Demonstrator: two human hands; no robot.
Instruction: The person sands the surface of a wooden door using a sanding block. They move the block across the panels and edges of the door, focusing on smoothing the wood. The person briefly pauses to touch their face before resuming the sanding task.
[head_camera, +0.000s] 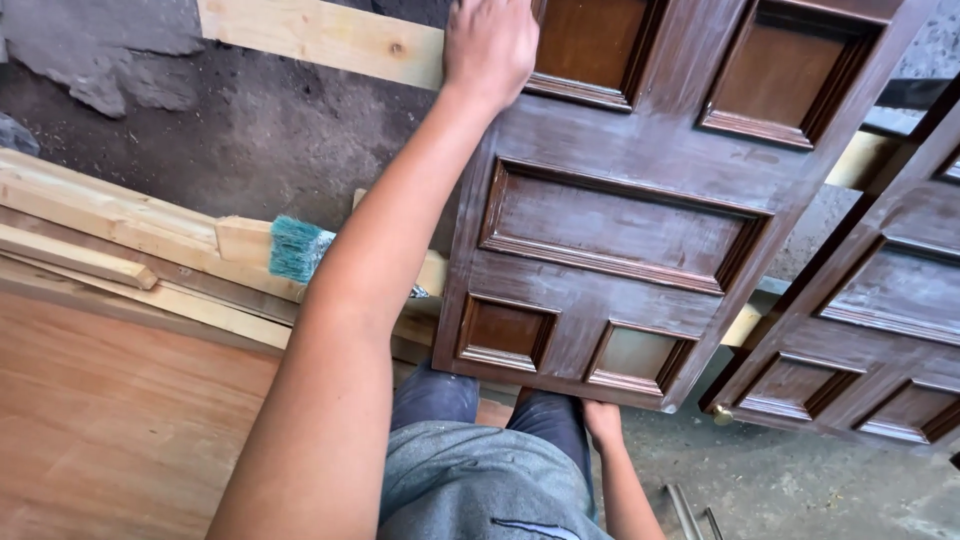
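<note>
A dark brown panelled wooden door (640, 200) with raised rectangular panels lies tilted across the middle of the view. My left hand (490, 45) is stretched far forward and grips its left edge near the top. My right hand (602, 420) holds the door's near bottom edge from below, with only the fingers and wrist showing. My knees in dark trousers sit just under that edge.
A second matching door (880, 340) lies at the right. A brush with teal bristles (298, 248) rests on pale timber planks (110, 225) at the left. A reddish plywood sheet (120, 420) fills the lower left. Another plank (320, 38) crosses the top. Metal bars (690, 510) lie on the dusty floor.
</note>
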